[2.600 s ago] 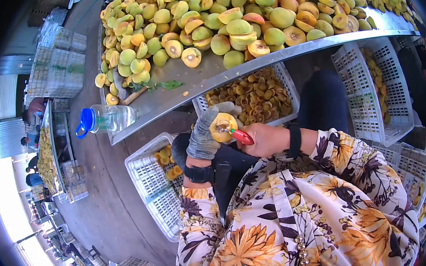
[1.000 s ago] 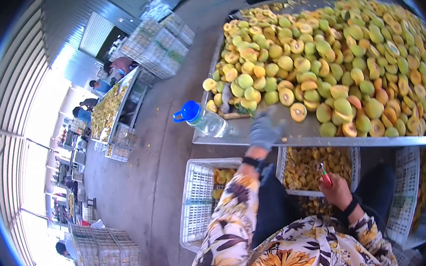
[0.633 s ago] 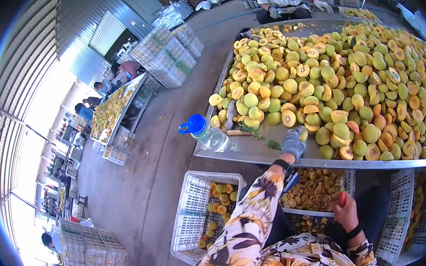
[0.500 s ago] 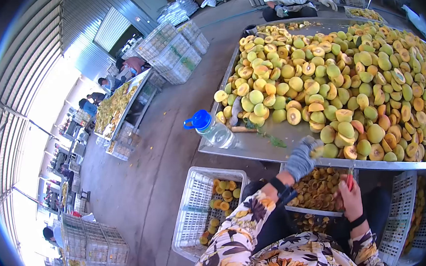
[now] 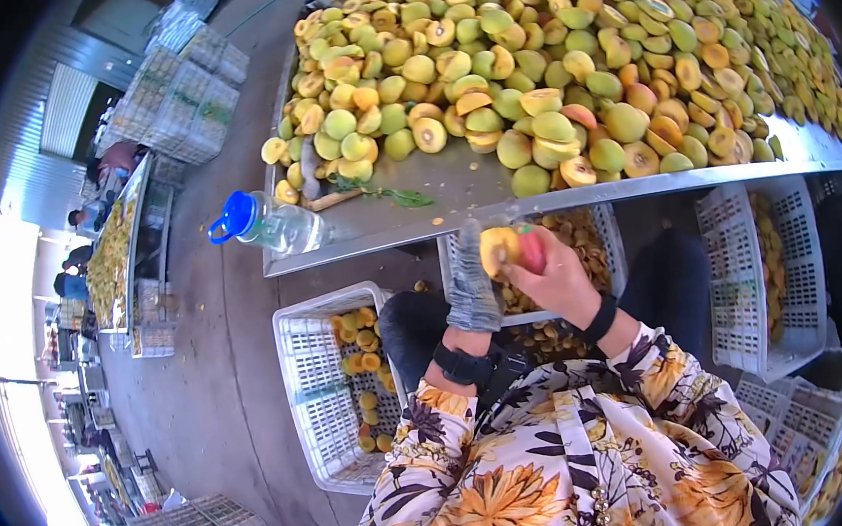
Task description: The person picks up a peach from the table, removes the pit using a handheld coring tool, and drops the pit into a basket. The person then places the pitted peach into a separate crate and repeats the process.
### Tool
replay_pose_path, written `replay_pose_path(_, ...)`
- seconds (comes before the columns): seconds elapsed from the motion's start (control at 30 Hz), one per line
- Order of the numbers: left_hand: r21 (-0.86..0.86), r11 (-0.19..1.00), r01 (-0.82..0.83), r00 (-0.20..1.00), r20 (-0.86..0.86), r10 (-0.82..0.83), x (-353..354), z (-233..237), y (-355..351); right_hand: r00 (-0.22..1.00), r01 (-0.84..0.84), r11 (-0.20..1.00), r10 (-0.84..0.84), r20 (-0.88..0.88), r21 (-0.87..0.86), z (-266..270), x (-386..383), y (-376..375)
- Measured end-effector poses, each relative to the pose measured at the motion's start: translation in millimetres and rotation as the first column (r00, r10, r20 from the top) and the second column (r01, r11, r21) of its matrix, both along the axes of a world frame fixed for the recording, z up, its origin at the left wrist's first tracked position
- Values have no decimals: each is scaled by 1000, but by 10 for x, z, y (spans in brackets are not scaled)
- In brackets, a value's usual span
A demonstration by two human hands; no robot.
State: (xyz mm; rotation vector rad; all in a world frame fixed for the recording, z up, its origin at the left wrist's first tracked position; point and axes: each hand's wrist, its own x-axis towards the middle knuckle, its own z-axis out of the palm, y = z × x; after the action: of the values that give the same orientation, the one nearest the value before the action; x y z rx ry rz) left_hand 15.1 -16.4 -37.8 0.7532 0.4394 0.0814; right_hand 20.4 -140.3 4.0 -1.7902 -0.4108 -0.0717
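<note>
In my left hand (image 5: pixel 471 284), which wears a grey glove, the fingers are closed around a yellow peach half (image 5: pixel 495 251). My bare right hand (image 5: pixel 563 277) grips a small red-handled tool (image 5: pixel 533 252) against the fruit; its working end is hidden. Both hands meet just in front of the metal table's edge (image 5: pixel 389 234). Below them stands a crate of brownish-yellow fruit pieces (image 5: pixel 585 235), partly covered by the hands. A large heap of cut peaches (image 5: pixel 525 77) covers much of the tabletop.
A water bottle with a blue cap (image 5: pixel 275 225) lies on the table's left corner, near green leaves (image 5: pixel 406 197). A white crate (image 5: pixel 315 400) holding peach halves stands at left; another white crate (image 5: pixel 739 282) stands at right. Stacked crates (image 5: pixel 166 105) stand farther off.
My hands have come together; the right hand has moved left and brought the red-handled tool to the peach half. The view has shifted so the table appears higher and farther left.
</note>
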Motion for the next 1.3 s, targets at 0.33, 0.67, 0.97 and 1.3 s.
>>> replay_pose_path(0.33, 367, 930, -4, 971, 225, -84, -90, 255, -43, 958, -133, 979, 87, -273, -153, 11, -253, -180)
replay_pose_path(0.67, 239, 971, -21, 995, 97, -3, -75, 190, -179, 900, -242, 958, 163, -405, -153, -120, -357, -168)
replay_pose_path(0.97, 56, 937, 345, 938, -13, -345, -22, 81, 222, 899, -401, 858, 300, -319, -322, -136, -205, -138)
replay_pose_path(1.3, -154, 980, 122, 987, -83, -136, -45, 355, 173, 962, -268, 907, 236, -135, -324, -70, -250, -77)
